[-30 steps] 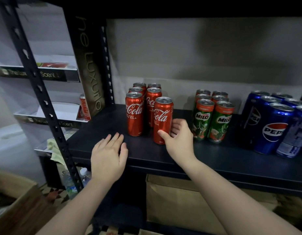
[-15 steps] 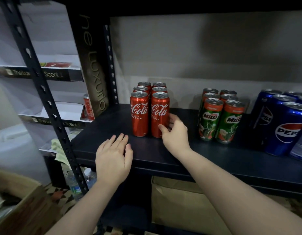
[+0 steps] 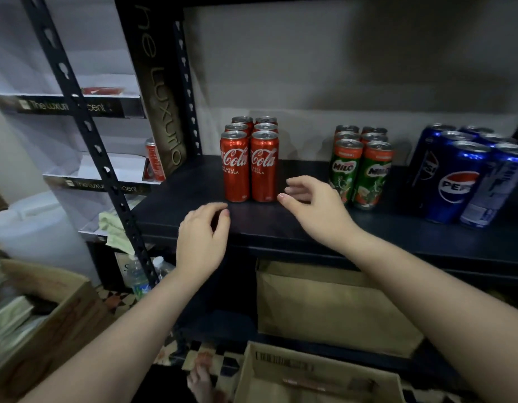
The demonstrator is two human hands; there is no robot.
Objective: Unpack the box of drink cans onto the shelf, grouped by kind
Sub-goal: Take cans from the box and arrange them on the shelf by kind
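While both hands [image 3: 316, 203] hover empty, red Coca-Cola cans [image 3: 250, 167] stand paired (seemingly six).

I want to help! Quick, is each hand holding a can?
Left hand: open, holding nothing.
Right hand: open, holding nothing, beside the red cans.

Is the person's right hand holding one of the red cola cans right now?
No, the right hand hovers with relaxed fingers just beside the front red cola can, gripping nothing.
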